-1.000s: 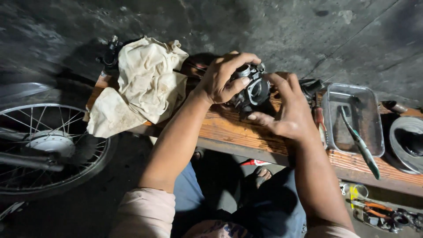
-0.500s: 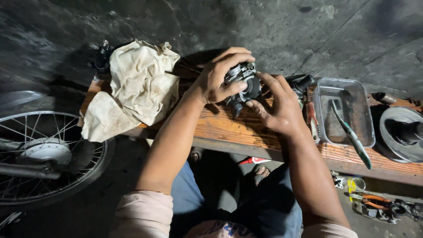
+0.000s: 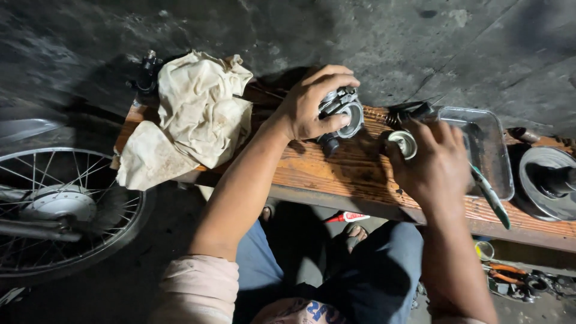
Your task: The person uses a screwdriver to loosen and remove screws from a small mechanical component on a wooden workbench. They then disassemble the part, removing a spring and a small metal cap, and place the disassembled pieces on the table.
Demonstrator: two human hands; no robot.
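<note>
Left hand (image 3: 309, 108) clamped on carburettor body (image 3: 341, 113) above worktop (image 3: 336, 174) for steadiness, right hand (image 3: 435, 165) pinching round cap (image 3: 403, 144) (rag (image 3: 192, 114) left).

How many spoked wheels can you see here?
1: a spoked wheel at lower left, beside the wooden bench and partly cut off by the picture's edge. Others may lie out of view.

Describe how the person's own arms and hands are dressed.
Both hands are bare, no gloves: the left hand and the right hand. The forearms are uncovered. A pale pinkish sleeve is pushed up near the left elbow. No watch or rings are visible.
</note>
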